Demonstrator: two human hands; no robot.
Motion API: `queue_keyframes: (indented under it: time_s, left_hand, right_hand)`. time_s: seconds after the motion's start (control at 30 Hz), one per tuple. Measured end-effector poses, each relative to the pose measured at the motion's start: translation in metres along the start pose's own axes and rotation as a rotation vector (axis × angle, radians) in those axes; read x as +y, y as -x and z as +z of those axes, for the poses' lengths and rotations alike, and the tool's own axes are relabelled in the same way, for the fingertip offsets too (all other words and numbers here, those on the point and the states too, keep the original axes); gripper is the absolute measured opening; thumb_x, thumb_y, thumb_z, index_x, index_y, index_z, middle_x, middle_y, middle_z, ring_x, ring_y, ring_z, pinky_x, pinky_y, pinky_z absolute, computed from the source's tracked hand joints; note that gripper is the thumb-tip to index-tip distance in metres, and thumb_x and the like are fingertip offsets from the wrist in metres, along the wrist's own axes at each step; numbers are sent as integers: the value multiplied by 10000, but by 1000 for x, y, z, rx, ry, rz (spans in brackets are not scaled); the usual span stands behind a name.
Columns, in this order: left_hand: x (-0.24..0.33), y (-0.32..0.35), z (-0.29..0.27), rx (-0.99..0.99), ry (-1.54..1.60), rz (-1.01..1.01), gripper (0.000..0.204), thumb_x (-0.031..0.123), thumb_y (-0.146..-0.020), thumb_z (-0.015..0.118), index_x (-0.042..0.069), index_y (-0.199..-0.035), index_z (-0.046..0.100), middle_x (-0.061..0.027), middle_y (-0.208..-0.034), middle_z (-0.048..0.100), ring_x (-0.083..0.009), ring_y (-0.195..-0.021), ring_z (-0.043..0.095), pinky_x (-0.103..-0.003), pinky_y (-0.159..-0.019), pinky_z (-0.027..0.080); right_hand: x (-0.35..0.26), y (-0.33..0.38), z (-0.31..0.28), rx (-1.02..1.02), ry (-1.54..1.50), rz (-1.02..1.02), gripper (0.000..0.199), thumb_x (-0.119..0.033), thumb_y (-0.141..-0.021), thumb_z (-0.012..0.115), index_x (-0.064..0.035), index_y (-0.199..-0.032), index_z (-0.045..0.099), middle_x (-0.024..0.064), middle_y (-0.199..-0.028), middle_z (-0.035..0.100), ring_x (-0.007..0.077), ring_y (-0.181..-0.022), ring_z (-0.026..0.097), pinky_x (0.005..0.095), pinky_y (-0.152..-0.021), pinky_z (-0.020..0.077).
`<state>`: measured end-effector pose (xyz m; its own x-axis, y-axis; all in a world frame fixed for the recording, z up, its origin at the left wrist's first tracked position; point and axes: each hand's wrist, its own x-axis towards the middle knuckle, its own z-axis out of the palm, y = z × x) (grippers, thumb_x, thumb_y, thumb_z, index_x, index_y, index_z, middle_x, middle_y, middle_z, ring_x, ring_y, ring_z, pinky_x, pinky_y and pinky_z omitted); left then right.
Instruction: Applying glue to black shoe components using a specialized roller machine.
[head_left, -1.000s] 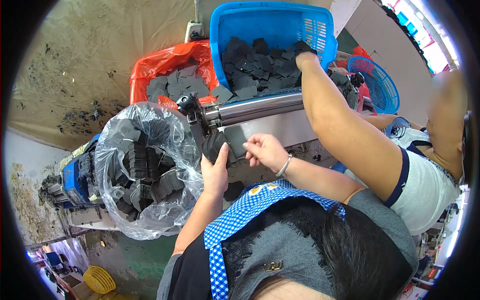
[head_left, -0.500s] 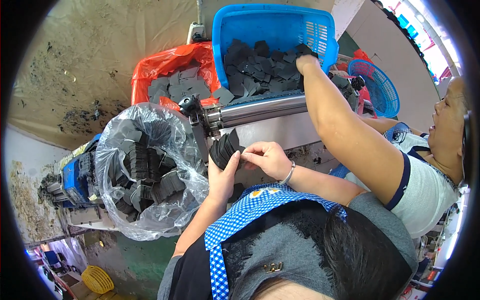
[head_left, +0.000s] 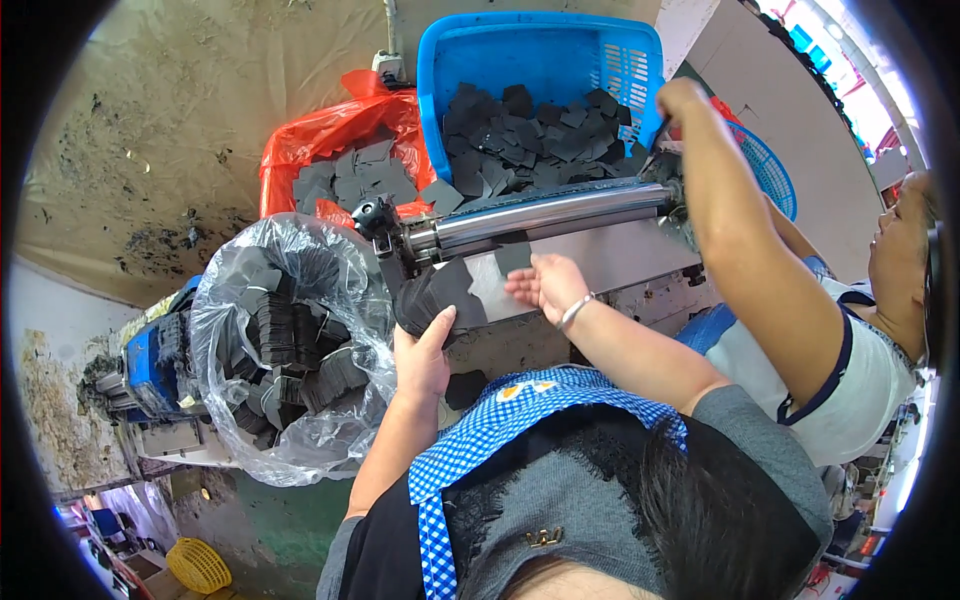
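My left hand (head_left: 424, 358) is closed round a fanned stack of thin black sheets (head_left: 440, 296), just below the left end of a shiny metal roller (head_left: 560, 211). A single black square sheet (head_left: 513, 258) lies on the pale plate (head_left: 590, 256) with its upper edge at the roller. Right beside that sheet is my right hand (head_left: 550, 286), palm partly turned up and fingers loosely apart; a bracelet circles its wrist. Left of my left hand, a clear plastic bag (head_left: 375, 400) holds many stacked black pieces (head_left: 285, 325).
Behind the roller stands a blue basket (head_left: 510, 45) of loose black squares, beside a red bag (head_left: 285, 150) of grey-black squares. A co-worker's arm (head_left: 745, 240) reaches in from the right, near the roller's right end. Another blue basket (head_left: 775, 185) is behind that arm.
My right hand has moved from the stack up and right to the roller, where a single sheet now lies. The left-hand stack is more fanned. The co-worker's hand has left the blue basket, moving right.
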<state>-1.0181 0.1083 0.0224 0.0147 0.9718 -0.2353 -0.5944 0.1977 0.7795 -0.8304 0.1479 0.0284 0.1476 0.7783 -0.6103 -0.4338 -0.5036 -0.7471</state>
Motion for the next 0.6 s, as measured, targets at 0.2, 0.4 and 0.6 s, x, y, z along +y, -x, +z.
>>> queue_keyframes:
  time_s: [0.2,0.4,0.6]
  left_hand:
    - [-7,2,3,-1,-101,36,255,9,-835,584,-17,-1086,552,-65,-1005,600,-157,-882,588,-276,-795,469]
    - [-10,-1,-4,-6,-114,41,225,25,-862,548,-19,-1083,545,-70,-969,607,-154,-803,604,-266,-740,483]
    - [-15,2,5,71,-296,69,263,6,-824,595,-14,-1080,539,-59,-976,601,-114,-854,569,-244,-746,470]
  right_hand:
    - [14,12,-9,-499,466,117,254,-298,-889,558,-44,-895,549,73,-747,611,139,-563,586,245,-478,468]
    - [-5,-7,-4,-37,190,2,204,-235,-906,525,-38,-854,531,65,-724,602,117,-567,577,241,-488,471]
    - [23,21,-2,-500,670,-348,210,-195,-878,571,-8,-972,546,55,-713,606,114,-542,587,227,-479,456]
